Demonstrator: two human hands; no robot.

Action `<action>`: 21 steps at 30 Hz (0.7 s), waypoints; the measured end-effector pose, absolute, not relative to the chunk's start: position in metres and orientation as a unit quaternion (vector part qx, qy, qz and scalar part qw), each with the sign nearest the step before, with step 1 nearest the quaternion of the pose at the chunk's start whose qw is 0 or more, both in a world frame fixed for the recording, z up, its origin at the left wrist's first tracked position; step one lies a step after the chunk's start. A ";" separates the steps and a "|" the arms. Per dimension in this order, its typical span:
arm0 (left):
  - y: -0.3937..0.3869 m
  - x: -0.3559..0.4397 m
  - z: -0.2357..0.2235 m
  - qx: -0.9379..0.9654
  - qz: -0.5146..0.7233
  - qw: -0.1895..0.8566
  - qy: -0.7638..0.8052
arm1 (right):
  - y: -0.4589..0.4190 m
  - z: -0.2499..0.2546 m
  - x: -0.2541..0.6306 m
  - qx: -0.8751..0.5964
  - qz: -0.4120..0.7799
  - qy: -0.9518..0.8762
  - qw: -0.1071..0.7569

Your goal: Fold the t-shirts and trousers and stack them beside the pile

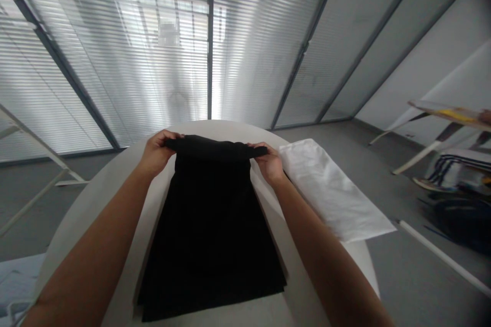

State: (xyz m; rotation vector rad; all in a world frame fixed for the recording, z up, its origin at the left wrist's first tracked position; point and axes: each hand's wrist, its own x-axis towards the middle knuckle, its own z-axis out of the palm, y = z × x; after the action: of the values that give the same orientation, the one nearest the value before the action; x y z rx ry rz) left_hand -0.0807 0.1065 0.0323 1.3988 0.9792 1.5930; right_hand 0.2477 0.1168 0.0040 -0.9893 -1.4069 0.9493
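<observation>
A black folded cloth (210,230) lies lengthwise on a round white table (115,189). Its far end is rolled or folded up off the table. My left hand (157,152) is closed on the far left corner of that raised end. My right hand (270,163) is closed on the far right corner. Both arms reach forward along the cloth's sides.
A folded white cloth (330,189) lies at the table's right edge, just beside my right hand. Glass walls with blinds stand behind the table. On the right are another table (448,117), striped fabric (456,166) and a dark heap on the grey floor.
</observation>
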 end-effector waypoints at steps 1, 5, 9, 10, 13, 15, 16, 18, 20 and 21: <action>0.107 -0.080 0.029 0.546 0.628 0.396 0.389 | 0.118 0.000 0.247 -0.416 0.402 -0.593 0.560; 0.112 -0.079 0.015 0.529 0.621 0.402 0.416 | 0.126 -0.017 0.245 -0.462 0.358 -0.577 0.571; 0.119 -0.084 0.001 0.537 0.604 0.373 0.457 | 0.129 -0.023 0.244 -0.506 0.346 -0.582 0.535; 0.121 -0.085 -0.002 0.541 0.596 0.358 0.472 | 0.129 -0.023 0.244 -0.511 0.357 -0.580 0.525; 0.124 -0.091 -0.008 0.552 0.575 0.339 0.500 | 0.124 -0.020 0.242 -0.507 0.415 -0.549 0.518; 0.123 -0.094 -0.006 0.552 0.562 0.365 0.497 | 0.122 -0.018 0.241 -0.496 0.466 -0.519 0.517; 0.122 -0.095 -0.004 0.549 0.555 0.384 0.493 | 0.121 -0.018 0.241 -0.490 0.489 -0.506 0.514; 0.117 -0.096 0.003 0.543 0.541 0.419 0.487 | 0.121 -0.017 0.241 -0.482 0.515 -0.494 0.508; 0.113 -0.096 0.010 0.540 0.528 0.443 0.484 | 0.122 -0.017 0.243 -0.476 0.518 -0.497 0.508; 0.111 -0.096 0.012 0.540 0.522 0.450 0.483 | 0.123 -0.018 0.244 -0.472 0.516 -0.500 0.511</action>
State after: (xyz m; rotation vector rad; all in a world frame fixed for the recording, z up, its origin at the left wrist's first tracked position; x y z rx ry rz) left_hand -0.0964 0.1111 0.0118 1.3352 1.1954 1.2907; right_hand 0.2441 0.1228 -0.0180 -1.1367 -1.2033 1.2408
